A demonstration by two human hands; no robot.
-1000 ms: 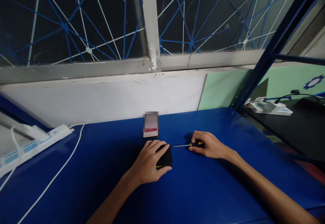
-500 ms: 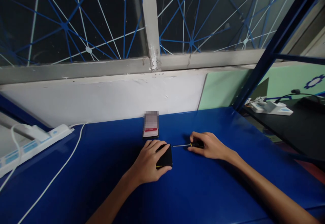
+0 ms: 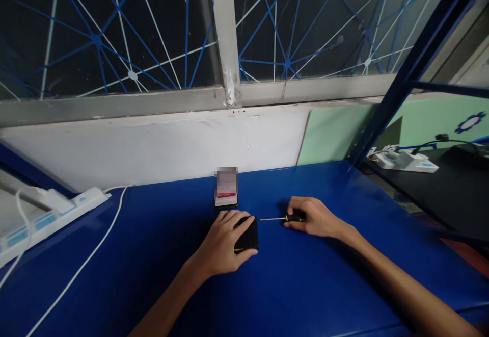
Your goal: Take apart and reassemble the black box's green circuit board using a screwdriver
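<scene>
Hands unmoved since a second ago | my left hand (image 3: 223, 242) clamps black box (image 3: 247, 237) | my right hand (image 3: 313, 218) fingers pinch screwdriver (image 3: 280, 218), tip at box's right side | blue table (image 3: 305, 286)

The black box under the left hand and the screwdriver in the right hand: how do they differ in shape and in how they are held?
The black box is broad and blocky; the screwdriver is thin, with a long metal shaft. The left hand covers the box from above and presses it on the blue table; the right hand pinches the screwdriver's handle, shaft level, tip at the box's side. Both are black with yellow marks.
</scene>
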